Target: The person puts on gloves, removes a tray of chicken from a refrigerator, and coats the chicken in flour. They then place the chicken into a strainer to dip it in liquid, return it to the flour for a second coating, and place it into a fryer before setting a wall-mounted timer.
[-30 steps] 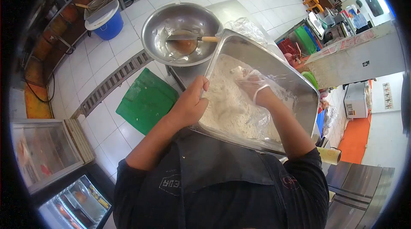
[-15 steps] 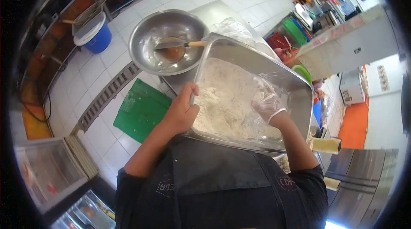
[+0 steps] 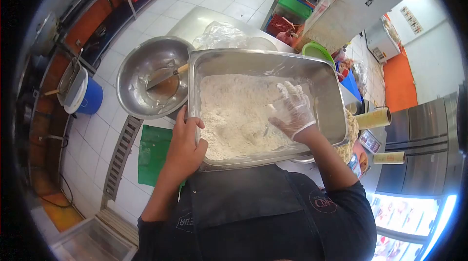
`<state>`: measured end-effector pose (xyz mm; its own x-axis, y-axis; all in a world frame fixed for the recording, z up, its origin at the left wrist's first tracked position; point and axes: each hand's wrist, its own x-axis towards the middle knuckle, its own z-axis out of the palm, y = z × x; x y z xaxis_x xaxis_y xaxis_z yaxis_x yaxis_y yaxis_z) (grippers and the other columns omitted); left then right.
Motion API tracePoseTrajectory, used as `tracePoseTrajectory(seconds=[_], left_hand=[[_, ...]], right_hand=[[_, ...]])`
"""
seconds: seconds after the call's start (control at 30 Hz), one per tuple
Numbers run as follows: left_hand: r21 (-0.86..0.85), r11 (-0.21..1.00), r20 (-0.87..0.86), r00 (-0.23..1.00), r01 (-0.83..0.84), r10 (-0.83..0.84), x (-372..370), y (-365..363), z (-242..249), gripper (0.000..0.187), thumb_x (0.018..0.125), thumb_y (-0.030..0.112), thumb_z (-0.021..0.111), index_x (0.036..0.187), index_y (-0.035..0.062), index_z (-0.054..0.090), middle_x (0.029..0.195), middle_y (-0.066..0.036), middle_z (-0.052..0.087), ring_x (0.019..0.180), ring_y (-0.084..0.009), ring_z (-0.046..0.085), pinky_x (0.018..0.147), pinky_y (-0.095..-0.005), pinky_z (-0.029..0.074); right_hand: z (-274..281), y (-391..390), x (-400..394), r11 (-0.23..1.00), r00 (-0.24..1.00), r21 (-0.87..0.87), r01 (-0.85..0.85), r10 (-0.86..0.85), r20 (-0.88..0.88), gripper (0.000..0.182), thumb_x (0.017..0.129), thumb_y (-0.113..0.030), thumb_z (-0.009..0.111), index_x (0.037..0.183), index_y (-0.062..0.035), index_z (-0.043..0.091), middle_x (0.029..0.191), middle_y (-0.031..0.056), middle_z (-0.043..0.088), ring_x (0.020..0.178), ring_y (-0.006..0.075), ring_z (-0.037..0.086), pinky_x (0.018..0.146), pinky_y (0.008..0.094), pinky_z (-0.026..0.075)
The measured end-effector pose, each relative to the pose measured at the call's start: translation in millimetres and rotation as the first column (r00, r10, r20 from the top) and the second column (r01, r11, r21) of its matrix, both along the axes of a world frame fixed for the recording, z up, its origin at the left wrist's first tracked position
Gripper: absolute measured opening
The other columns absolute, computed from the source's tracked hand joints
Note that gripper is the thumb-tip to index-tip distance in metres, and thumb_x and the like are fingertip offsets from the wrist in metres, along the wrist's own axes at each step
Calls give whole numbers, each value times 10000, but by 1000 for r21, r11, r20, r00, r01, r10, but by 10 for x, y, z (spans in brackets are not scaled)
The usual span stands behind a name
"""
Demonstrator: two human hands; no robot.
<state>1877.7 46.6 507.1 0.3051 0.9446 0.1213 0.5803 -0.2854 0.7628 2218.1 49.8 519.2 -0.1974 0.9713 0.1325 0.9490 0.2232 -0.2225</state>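
Observation:
A deep steel pan (image 3: 329, 97) in front of me holds a wide layer of pale flour-like powder (image 3: 231, 110). My bare left hand (image 3: 187, 139) grips the pan's left rim, fingers curled over the edge. Above the powder, toward the right side, is my right hand (image 3: 294, 110) in a clear plastic glove. Its fingers are spread, with powder stuck to the tips, and nothing is held in it. Whether the palm touches the powder is hard to see.
Left of the pan, a steel bowl (image 3: 130, 78) contains a wide blade with a wooden handle (image 3: 182, 69). Clear plastic (image 3: 222, 35) lies behind the pan on a steel table (image 3: 187, 21). A green mat (image 3: 153, 156) is below left. Film rolls (image 3: 374, 118) stick out at right.
My view has turned, so the pan now appears squarer to me. My right hand's fingers have gone from curled to spread over the powder. My left hand keeps its grip on the rim.

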Motion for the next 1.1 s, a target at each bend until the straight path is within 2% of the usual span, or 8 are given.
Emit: tracePoseTrajectory(seconds=[0.17,0.27,0.53,0.67,0.77,0.93,1.0,1.1], left_hand=[[149,985,-59,994,-83,93,83,47,98,316,788,113,631,1076,60,513,1513,-322,215,1373,-530,266,1121,-514,263],[448,892,-64,993,-55,94,215,106,387,260,784,152,676,992,68,545,1410,-286,402,1295,-448,412,1074,-495,327],[424,839,-113,939,341,-325,929,150,621,203,841,280,685,806,96,606,764,-81,629,725,-273,619,623,-405,491],[542,781,-108,947,311,-303,1051,218,593,163,825,220,667,770,88,588,716,-84,618,657,-266,619,557,-398,489],[533,767,-42,916,357,-398,1084,238,565,146,807,196,663,753,88,581,701,-89,612,642,-266,616,549,-403,487],[527,791,-15,934,310,-357,1084,216,571,156,808,199,658,739,89,574,669,-90,601,611,-279,611,537,-412,483],[508,832,-24,969,222,-244,1032,268,659,164,809,207,658,735,89,572,661,-89,600,606,-284,612,535,-415,481],[485,855,-51,982,185,-184,1011,346,669,172,814,217,657,729,95,568,648,-84,595,600,-284,612,533,-417,479]], right_hand=[[27,-16,-2,999,999,-33,0,-2,-47,806,838,-476,698,1505,-169,367,1516,255,341,1372,514,313,1140,541,216],[70,88,-66,1000,993,1,-19,19,-113,709,861,-422,678,1464,-151,423,1493,269,367,1350,503,354,1137,512,262],[58,425,-678,938,976,341,-65,-10,216,413,928,-262,559,1276,-40,554,1445,306,409,1273,427,485,1093,391,396],[88,651,-708,946,825,-195,258,-321,-464,394,952,-279,545,1267,-43,566,1291,256,561,1147,386,568,974,390,450],[454,557,-934,855,613,-404,324,-515,-599,347,980,-268,521,1247,-54,584,1120,200,640,1043,323,603,883,395,462],[-95,720,-662,976,256,-206,64,-216,-942,354,1006,-221,571,1303,-30,557,1165,25,586,1032,101,520,892,254,429],[-282,705,-602,993,438,11,114,-40,-898,292,993,-225,573,1213,-34,595,1094,72,603,960,204,570,859,313,456],[-97,542,-721,985,162,-139,97,-154,-975,259,988,-190,562,1184,-27,608,1121,114,609,985,261,599,884,334,468]])
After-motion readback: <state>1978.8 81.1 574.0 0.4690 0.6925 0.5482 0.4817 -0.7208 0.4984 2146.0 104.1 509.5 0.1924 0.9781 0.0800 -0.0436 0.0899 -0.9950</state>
